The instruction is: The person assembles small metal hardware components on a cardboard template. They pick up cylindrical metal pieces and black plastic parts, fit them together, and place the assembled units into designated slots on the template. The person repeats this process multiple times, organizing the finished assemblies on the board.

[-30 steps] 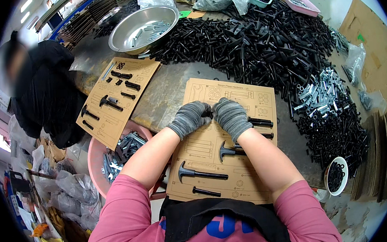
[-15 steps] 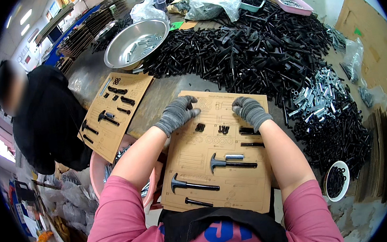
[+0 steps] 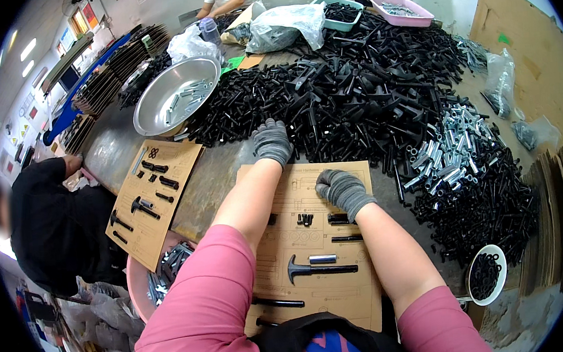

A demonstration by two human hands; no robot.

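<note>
My left hand point(image 3: 272, 143), in a grey knit glove, reaches to the near edge of a heap of black metal parts point(image 3: 341, 92); its fingers stretch forward onto the pieces. Over the upper part of a printed brown cardboard sheet point(image 3: 283, 202), my gloved right hand point(image 3: 343, 189) is curled closed; whatever is inside it is hidden. On that sheet lie a black hammer-shaped piece point(image 3: 322, 269), a silver tube point(image 3: 322, 259), a cluster of short black bolts point(image 3: 305, 220), and a black rod point(image 3: 347, 238). My left forearm covers part of the sheet.
A second laid-out cardboard sheet point(image 3: 155, 206) is at left, above a pink tub point(image 3: 138, 286). Beyond stands a steel bowl point(image 3: 151, 113). Silver tubes point(image 3: 448, 153) and a white bowl of black rings point(image 3: 488, 275) are at right. A person in black point(image 3: 60, 226) works at left; two others sit across the table.
My left hand has moved from the sheet's top edge out to the black heap. My right hand stays curled over the sheet. The whole view has shifted, showing more of the people across the table.
</note>
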